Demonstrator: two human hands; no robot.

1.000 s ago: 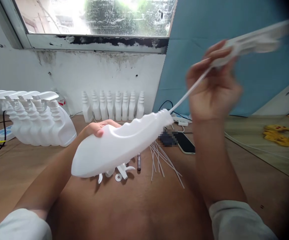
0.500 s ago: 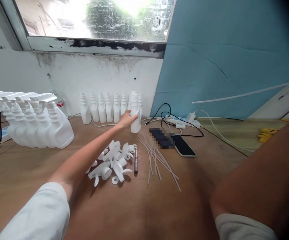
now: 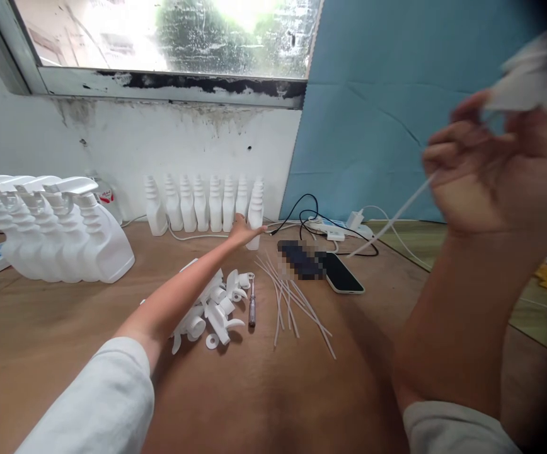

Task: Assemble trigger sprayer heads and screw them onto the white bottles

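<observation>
My left hand (image 3: pixel 245 234) reaches to the right end of a row of white bottles and grips a ribbed-neck white bottle (image 3: pixel 256 211), its thumb stretched across the front. Raised at the upper right, my right hand (image 3: pixel 476 157) is closed on a white trigger spray head (image 3: pixel 531 85), blurred and partly cut off. A thin white tube (image 3: pixel 391 221) slants down to the left from that hand. Loose spray heads (image 3: pixel 217 309) lie heaped on the brown table beside my left forearm, which hides some of them.
Several white bottles (image 3: pixel 200 205) stand along the wall. Capped spray bottles (image 3: pixel 98 246) stand at left. A screwdriver (image 3: pixel 252 306), loose thin tubes (image 3: pixel 297 296), a phone (image 3: pixel 344 272) and a partly blurred dark object (image 3: pixel 297 258) lie on the table. Cables and a power strip (image 3: pixel 334 230) lie behind.
My right hand has come into view at the upper right with the spray head, its tube swinging steeper. The bottle at my left hand has shifted slightly right. The view has turned a little.
</observation>
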